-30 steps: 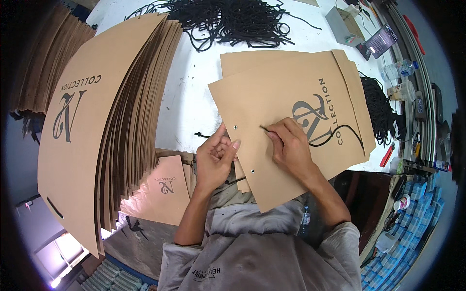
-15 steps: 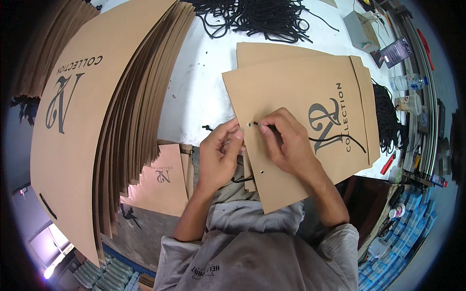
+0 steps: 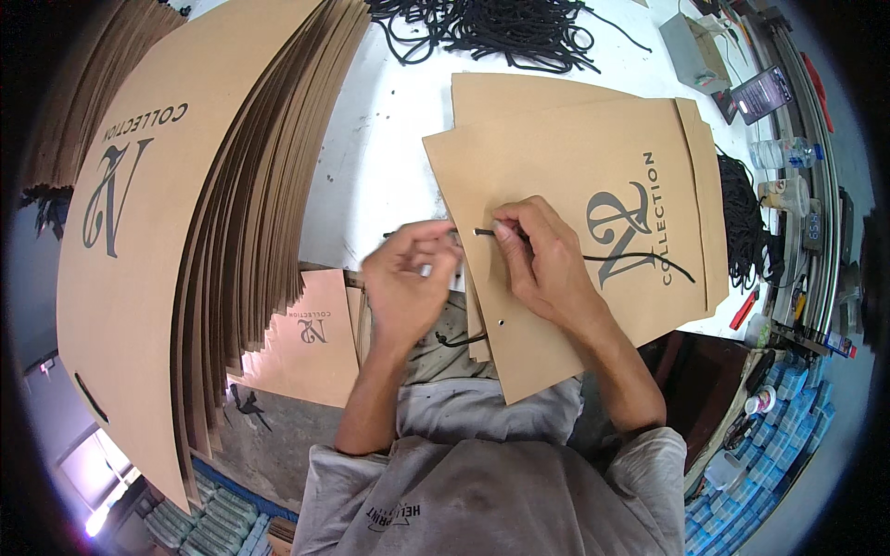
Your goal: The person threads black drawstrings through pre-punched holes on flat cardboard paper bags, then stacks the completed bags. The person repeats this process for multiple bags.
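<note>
A flat brown paper bag (image 3: 547,153) with dark print lies on top of other bags before me. A black cord (image 3: 678,266) runs through the upper eyelet near the bag's left edge, and its long tail lies across the print. My right hand (image 3: 547,264) rests over the bag, thumb and forefinger pinching the cord just right of that eyelet. Beside the bag's left edge is my left hand (image 3: 408,278), slightly blurred, its fingers curled around the cord; a dark end pokes out to its left. A lower eyelet (image 3: 502,322) has no cord in it.
A tall row of brown bags (image 3: 250,204) stands at left. Heaped black cords (image 3: 501,32) lie at the back, with another bundle (image 3: 742,222) at right. Near the right edge are a phone (image 3: 762,94), a plastic bottle (image 3: 786,153) and a red cutter (image 3: 743,310).
My left hand has drawn slightly left and away from the bag's edge. More cord shows between the eyelet and my right fingertips. The right hand has shifted slightly.
</note>
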Demonstrator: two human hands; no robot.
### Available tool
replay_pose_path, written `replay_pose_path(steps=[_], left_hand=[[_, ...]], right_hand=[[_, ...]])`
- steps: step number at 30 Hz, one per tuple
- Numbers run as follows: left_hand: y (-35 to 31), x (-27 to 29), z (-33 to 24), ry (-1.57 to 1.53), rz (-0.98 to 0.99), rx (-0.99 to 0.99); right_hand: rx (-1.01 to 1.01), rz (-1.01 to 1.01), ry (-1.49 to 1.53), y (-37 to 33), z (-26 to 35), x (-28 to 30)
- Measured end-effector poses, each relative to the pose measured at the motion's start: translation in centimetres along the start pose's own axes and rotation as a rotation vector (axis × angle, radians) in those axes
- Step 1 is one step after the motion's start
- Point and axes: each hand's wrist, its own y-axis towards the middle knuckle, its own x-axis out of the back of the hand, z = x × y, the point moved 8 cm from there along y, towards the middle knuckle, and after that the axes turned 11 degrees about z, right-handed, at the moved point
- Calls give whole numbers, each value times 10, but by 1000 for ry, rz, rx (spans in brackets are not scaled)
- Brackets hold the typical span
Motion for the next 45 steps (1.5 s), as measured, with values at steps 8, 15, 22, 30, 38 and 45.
replay_pose_path(steps=[8,15,22,30,38,45], left_hand=[[-24,0,-48,36,43,-131],[-8,-29,3,-163,415,397],[-11,-16,2,-219,266,83],[-4,3,-52,518,87,-391],[1,-9,0,-116,190,-255],[-5,-10,6,31,87,-141]], right_hand=[[132,-32,177,-12,13,-22],[369,-136,-86,-36,51,-21],[220,-207,195,-18,46,-16],[141,22,84,2,24,-29],[-21,-8,535,5,-11,-31],[-56,17,703,-1,-15,-33]])
